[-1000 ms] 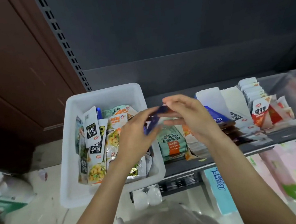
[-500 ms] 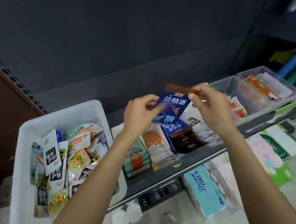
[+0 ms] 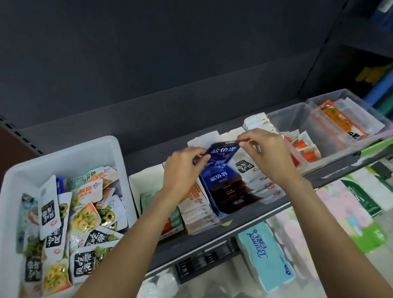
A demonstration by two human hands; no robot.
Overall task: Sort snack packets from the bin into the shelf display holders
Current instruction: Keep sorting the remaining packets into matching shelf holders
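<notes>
Blue snack packet held over the dark grey shelf

Left hand [image 3: 183,169] and right hand [image 3: 265,151] each pinch the blue packet [image 3: 221,154] above its holder [image 3: 231,191]; white bin [image 3: 26,171] sits left of the grip.

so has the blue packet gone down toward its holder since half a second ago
Yes. The blue packet, held by both hands, now sits lower, right over the blue stack in its holder.
</notes>
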